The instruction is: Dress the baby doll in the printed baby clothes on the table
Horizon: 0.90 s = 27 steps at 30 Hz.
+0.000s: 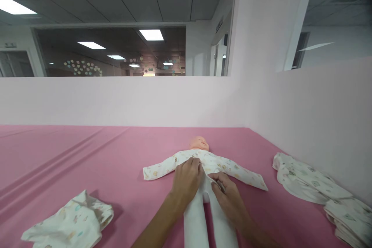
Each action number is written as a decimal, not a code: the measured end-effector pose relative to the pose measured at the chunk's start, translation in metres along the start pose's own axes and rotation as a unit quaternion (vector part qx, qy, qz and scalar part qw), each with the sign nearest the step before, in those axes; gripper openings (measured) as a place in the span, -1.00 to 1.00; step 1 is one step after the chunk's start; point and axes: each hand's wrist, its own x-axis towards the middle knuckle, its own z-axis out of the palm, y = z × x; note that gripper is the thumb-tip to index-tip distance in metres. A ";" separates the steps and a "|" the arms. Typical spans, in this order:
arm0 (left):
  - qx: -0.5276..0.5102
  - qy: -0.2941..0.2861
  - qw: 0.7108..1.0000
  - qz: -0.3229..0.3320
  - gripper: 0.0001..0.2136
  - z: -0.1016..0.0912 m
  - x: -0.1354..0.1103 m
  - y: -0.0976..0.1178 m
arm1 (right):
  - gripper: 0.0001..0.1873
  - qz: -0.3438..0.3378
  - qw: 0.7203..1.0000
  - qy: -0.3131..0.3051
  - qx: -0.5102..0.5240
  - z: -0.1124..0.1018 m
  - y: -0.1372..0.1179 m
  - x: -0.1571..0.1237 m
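Note:
A baby doll [199,143] lies on its back with its head away from me. It wears a white printed baby shirt [240,170] with both sleeves spread out to the sides. The white legs [195,221] point toward me, slightly apart. My left hand [188,176] is at the middle of the shirt front, its fingers curled closed on the fabric and partly hiding it. Just right of it, over the doll's waist, my right hand [225,192] pinches the shirt's front edge between thumb and fingers.
A crumpled printed white garment [69,221] lies at the near left on the pink sheet [116,162]. Folded white baby clothes [314,180] lie along the right wall. A low white wall [116,100] bounds the far side, with windows above.

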 end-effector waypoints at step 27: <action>0.124 -0.001 0.975 0.183 -0.84 0.021 -0.008 -0.004 | -0.73 0.034 0.995 0.039 0.084 -0.007 -0.004 0.006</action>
